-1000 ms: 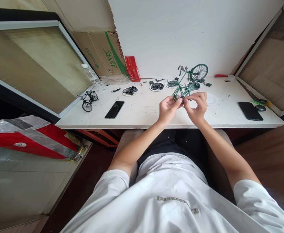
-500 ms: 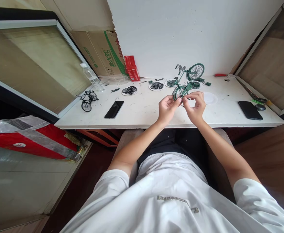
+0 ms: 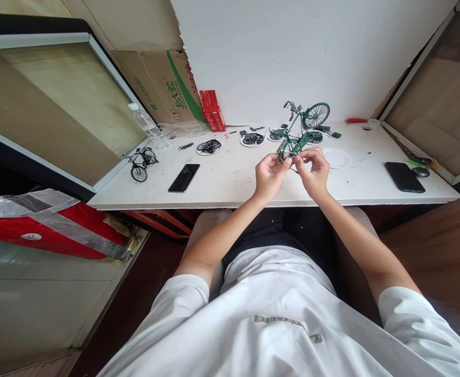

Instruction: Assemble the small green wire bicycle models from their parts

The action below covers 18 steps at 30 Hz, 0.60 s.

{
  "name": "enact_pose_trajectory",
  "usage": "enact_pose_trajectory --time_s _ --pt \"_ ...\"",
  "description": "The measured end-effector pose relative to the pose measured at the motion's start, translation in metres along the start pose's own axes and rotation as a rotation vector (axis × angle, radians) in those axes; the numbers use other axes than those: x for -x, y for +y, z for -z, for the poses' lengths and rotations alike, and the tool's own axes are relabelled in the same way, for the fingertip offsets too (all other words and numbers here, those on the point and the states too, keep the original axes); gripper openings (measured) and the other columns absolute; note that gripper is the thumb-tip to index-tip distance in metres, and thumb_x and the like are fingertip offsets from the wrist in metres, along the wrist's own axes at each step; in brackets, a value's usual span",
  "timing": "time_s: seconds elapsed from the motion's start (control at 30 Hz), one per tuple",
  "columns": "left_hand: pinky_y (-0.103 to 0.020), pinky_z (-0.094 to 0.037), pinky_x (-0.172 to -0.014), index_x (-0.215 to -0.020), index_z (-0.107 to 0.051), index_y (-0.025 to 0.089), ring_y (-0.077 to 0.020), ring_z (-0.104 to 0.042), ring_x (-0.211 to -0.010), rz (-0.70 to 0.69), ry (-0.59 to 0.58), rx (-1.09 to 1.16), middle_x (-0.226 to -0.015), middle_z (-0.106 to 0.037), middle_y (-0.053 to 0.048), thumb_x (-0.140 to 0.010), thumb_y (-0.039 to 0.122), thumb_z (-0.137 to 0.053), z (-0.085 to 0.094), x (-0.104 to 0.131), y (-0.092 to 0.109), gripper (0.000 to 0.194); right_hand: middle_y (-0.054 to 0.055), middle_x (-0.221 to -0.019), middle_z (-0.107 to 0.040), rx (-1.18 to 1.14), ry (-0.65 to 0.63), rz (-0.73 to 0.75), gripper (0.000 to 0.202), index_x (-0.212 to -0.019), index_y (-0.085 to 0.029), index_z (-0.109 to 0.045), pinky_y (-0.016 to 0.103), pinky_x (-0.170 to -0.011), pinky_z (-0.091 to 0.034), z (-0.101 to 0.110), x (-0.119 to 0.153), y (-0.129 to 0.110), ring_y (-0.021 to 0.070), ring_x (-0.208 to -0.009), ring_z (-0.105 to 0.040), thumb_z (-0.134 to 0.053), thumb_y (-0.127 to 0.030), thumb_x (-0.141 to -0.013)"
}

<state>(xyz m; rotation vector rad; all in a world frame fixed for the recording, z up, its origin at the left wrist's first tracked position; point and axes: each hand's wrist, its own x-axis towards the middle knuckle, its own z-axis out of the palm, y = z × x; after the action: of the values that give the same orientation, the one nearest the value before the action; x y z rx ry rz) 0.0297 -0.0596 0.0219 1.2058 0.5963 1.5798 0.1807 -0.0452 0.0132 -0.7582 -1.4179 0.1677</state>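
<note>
A green model bicycle [image 3: 301, 137] is held up over the middle of the desk, tilted with its front wheel pointing away from me. My left hand [image 3: 271, 175] pinches the near wheel end from the left, thumb against the fingers. From the right, my right hand [image 3: 314, 170] closes thumb and fingers at the same wheel, close to the left thumb. What small part lies between the fingertips is hidden. Behind the bicycle, plates with green and black parts show, among them a plate of black parts [image 3: 252, 139].
A black model bicycle [image 3: 141, 161] stands at the left by a plastic bottle [image 3: 146, 124]. Phones lie on the desk, one left [image 3: 184, 178], one right [image 3: 405, 177]. A white plate [image 3: 342, 158] is beside my right hand. At the back stands a red box [image 3: 213, 111].
Both hands stay at the near wheel, with only slight finger movement. The right fingers have curled in a little. The whole view has shifted slightly.
</note>
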Motion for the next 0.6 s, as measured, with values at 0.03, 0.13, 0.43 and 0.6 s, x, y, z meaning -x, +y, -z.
enact_pose_trajectory --time_s 0.03,0.13,0.43,0.6 --pt "-0.046 -0.065 -0.107 -0.1 -0.074 0.019 -0.0265 -0.082 -0.109 -0.003 0.001 -0.006 -0.111 -0.084 -0.01 -0.074 0.061 -0.099 0.0003 0.0 -0.0002 0.055 0.003 -0.092 -0.07 0.001 -0.005 -0.005 0.035 -0.093 -0.028 -0.073 0.039 -0.077 -0.055 -0.0002 0.0 0.0005 0.0228 -0.094 -0.066 -0.076 -0.062 -0.1" --pt "-0.043 -0.066 -0.105 -0.1 -0.075 0.02 -0.0251 -0.082 -0.107 -0.02 0.008 -0.021 -0.11 -0.084 -0.009 -0.075 0.06 -0.099 0.0009 0.0005 -0.0002 0.053 0.003 -0.092 -0.07 0.017 -0.017 -0.015 0.037 -0.094 -0.028 -0.072 0.039 -0.077 -0.055 -0.0009 0.0 0.0021 0.022 -0.094 -0.066 -0.074 -0.064 -0.101" --pt "-0.046 -0.065 -0.108 -0.098 -0.076 0.02 -0.027 -0.082 -0.11 0.016 0.012 -0.004 -0.109 -0.084 -0.01 -0.072 0.061 -0.1 -0.0004 0.0004 0.0041 0.054 0.004 -0.093 -0.07 0.036 -0.05 -0.022 0.041 -0.095 -0.027 -0.07 0.038 -0.076 -0.056 -0.0004 -0.0015 0.0008 0.0219 -0.093 -0.067 -0.071 -0.067 -0.101" --pt "-0.045 -0.065 -0.107 -0.095 -0.076 0.019 -0.0262 -0.082 -0.107 0.022 0.017 -0.011 -0.106 -0.084 -0.009 -0.072 0.06 -0.1 0.002 -0.0007 0.0037 0.053 0.004 -0.092 -0.07 0.039 -0.061 -0.026 0.041 -0.094 -0.027 -0.071 0.039 -0.077 -0.056 -0.0002 -0.0025 -0.0003 0.0225 -0.094 -0.067 -0.072 -0.068 -0.101"
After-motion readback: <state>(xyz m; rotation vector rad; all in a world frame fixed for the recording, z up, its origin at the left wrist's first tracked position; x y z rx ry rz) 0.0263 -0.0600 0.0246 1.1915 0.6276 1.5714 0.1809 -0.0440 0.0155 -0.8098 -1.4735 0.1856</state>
